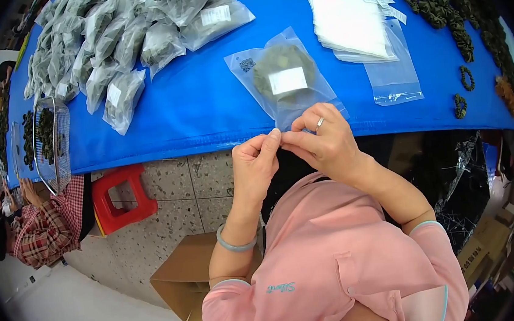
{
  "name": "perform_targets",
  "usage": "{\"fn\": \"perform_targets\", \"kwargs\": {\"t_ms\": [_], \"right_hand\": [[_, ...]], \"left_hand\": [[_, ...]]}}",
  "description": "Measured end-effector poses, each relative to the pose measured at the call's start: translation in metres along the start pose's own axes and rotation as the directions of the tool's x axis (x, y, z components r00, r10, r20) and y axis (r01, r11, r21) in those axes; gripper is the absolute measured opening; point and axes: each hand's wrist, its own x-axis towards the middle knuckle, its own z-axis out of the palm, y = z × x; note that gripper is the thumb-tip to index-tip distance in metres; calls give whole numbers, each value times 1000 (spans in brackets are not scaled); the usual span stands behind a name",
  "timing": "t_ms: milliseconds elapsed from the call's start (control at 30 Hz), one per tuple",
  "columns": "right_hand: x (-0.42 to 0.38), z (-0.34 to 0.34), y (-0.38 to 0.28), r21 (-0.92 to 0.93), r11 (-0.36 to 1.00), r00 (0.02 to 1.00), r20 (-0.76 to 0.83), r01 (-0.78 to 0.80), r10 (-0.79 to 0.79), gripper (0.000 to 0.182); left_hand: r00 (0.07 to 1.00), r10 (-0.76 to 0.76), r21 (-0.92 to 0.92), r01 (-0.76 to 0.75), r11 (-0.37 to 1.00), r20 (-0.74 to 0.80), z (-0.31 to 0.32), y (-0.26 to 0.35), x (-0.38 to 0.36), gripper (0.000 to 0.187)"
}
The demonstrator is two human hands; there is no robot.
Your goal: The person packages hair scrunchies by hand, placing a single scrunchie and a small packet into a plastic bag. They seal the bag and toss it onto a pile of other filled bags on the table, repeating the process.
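Note:
A clear plastic bag (323,87) lies on the blue table near its front edge. Inside it sits a round, dark green scrunchie-like piece (267,77), partly covered by a white label. The fingers of my left hand (257,162) pinch together at the bag's near edge. Right beside them, my right hand (327,140), with a ring on one finger, is also closed at that edge. My fingertips meet there and hide the exact part of the bag between them.
Filled, labelled bags (164,43) are heaped at the back left. Flat white bags (352,21) are stacked at the right, near dark green scrunchies (426,2). A wire basket (52,145) stands at the left edge, by a person in a checked shirt (46,237) and a red stool (144,198).

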Motion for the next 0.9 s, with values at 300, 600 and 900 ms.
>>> {"fn": "perform_targets", "kwargs": {"t_ms": [300,600,900], "right_hand": [[-13,-38,3,447,824,934,101,-349,341,15],[-257,-337,87,120,302,207,-494,-946,845,42],[-46,-109,55,-598,762,964,227,251,-139,36]], "left_hand": [[1000,-11,-58,9,998,-28,8,-2,7,26],[994,-95,299,72,952,62,-14,15,13,12],[276,700,642,-690,-333,659,-16,1,34,32]]}}
